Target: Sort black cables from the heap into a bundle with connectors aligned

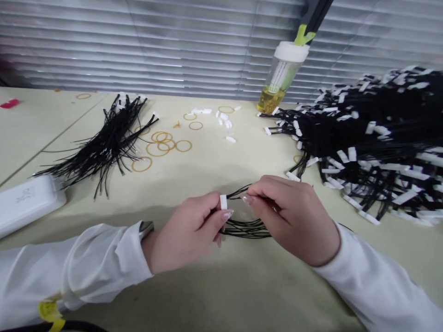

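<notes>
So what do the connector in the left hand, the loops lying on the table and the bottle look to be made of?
Connector: likely matte plastic, opaque white with crisp edges.
Loops: probably rubber, thin, amber and slightly uneven rings.
Bottle: clear, smooth plastic or glass, I can't tell which; yellow liquid shows through.

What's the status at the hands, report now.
Left hand pinching white connector. Right hand gripping black wires beside it. Nothing between the hands except wires.
</notes>
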`<state>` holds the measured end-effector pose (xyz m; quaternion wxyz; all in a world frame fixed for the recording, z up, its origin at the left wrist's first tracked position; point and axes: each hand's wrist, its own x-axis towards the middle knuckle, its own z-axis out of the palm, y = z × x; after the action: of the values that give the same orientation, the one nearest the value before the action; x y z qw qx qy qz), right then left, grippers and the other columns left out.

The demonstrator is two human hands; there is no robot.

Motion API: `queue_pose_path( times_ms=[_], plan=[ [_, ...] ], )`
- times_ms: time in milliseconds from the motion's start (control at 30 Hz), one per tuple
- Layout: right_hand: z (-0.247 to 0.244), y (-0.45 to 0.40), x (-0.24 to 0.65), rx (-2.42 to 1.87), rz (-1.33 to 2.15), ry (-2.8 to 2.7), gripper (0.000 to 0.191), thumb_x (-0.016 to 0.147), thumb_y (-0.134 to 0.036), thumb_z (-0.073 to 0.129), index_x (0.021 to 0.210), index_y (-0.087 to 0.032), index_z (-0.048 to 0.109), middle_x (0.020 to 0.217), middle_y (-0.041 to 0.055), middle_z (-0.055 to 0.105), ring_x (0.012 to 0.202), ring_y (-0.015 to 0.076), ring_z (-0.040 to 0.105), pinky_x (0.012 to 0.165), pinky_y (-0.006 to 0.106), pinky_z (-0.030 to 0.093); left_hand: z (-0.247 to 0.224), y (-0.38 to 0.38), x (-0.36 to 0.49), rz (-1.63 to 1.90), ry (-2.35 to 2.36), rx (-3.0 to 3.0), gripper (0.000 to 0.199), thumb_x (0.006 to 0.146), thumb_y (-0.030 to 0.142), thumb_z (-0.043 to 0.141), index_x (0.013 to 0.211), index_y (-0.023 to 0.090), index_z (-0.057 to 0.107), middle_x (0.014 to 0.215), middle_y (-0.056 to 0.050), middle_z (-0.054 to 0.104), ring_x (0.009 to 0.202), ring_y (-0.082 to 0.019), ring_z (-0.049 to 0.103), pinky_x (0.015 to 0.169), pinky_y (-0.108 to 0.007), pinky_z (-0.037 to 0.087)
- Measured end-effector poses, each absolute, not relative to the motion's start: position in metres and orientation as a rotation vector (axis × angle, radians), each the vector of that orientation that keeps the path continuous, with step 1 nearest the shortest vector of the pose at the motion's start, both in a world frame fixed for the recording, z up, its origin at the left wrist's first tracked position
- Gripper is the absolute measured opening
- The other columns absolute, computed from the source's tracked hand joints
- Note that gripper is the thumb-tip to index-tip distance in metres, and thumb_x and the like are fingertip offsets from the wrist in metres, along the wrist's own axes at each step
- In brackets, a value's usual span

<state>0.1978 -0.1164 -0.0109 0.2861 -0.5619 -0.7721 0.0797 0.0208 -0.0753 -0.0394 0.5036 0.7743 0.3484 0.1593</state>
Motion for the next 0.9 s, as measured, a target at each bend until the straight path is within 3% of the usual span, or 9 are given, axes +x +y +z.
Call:
queue_pose_path(
  times_ms=[567,733,900],
  plan=[
    [-0.022,-0.115,0.185,-1.479,0.351,-1.966,0.016,0.081,-0.015,0.045,0.065,-0.014,0.049,0.057,-0.0031,0.047,0.052,0.0047,0.039,0.051,0.017,0.030,-0.039,-0.076,0.021,0.381,0.773,1.938,0.024,0.087,0.029,0.032,0.066,0.020,0.041,0.057,0.003,0.052,0.052,-0.011,0.048,0.051,-0.022,0.039],
    [-0.012,-0.113,0.195,-1.480,0.313,-1.912,0.014,0.080,-0.020,0.049,0.068,-0.016,0.055,0.060,-0.0020,0.053,0.053,0.0057,0.042,0.051,0.019,0.032,-0.041,-0.075,0.022,0.419,0.777,1.726,0.023,0.086,0.032,0.035,0.069,0.019,0.043,0.059,0.004,0.047,0.052,-0.009,0.049,0.050,-0.021,0.043],
    [-0.011,-0.098,0.232,-1.657,0.258,-1.565,0.018,0.079,-0.031,0.051,0.076,-0.015,0.060,0.058,0.0000,0.051,0.050,0.0085,0.041,0.049,0.022,0.033,-0.038,-0.071,0.022,0.542,0.855,1.451,0.026,0.083,0.040,0.041,0.073,0.017,0.046,0.062,0.005,0.046,0.040,-0.004,0.044,0.038,-0.017,0.042]
  ],
)
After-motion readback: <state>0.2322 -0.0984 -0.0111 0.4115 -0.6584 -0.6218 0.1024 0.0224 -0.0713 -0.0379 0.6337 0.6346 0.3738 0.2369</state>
